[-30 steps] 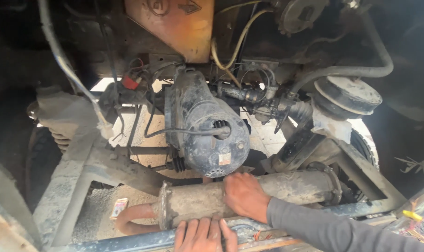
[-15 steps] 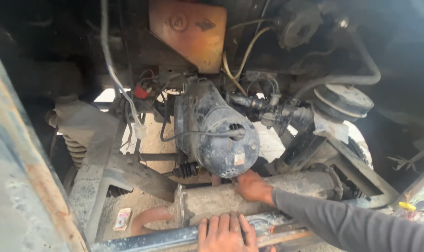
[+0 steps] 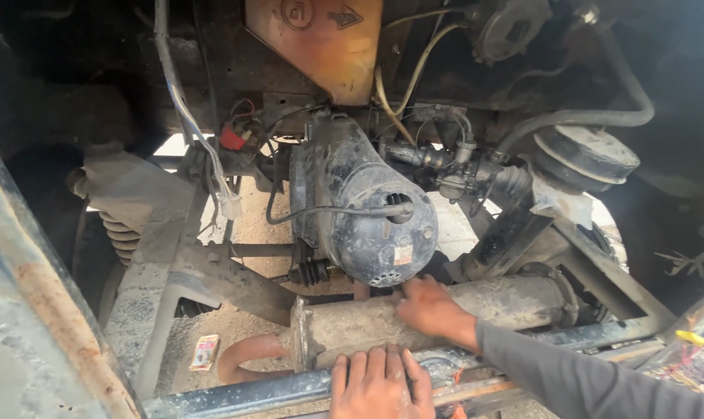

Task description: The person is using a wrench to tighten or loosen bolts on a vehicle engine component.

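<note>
Underneath a grimy vehicle, sandy ground shows between the frame rails. Your right hand (image 3: pixel 429 309) lies palm-down, fingers loosely spread, on the dusty muffler cylinder (image 3: pixel 437 314) at lower centre, just below the dark round engine housing (image 3: pixel 367 209). Your left hand (image 3: pixel 381 384) rests flat, fingers together, on the metal bar (image 3: pixel 243 396) along the bottom edge, gripping nothing. At left a coil spring (image 3: pixel 117 233) shows; a small packet (image 3: pixel 204 351) lies on the ground.

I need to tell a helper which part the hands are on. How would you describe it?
Start at the dark domed engine housing. Directly beneath it lies a dusty grey muffler, horizontal. The right hand rests on it, and unlike its neighbours it ends in a curved rusty pipe.
</note>
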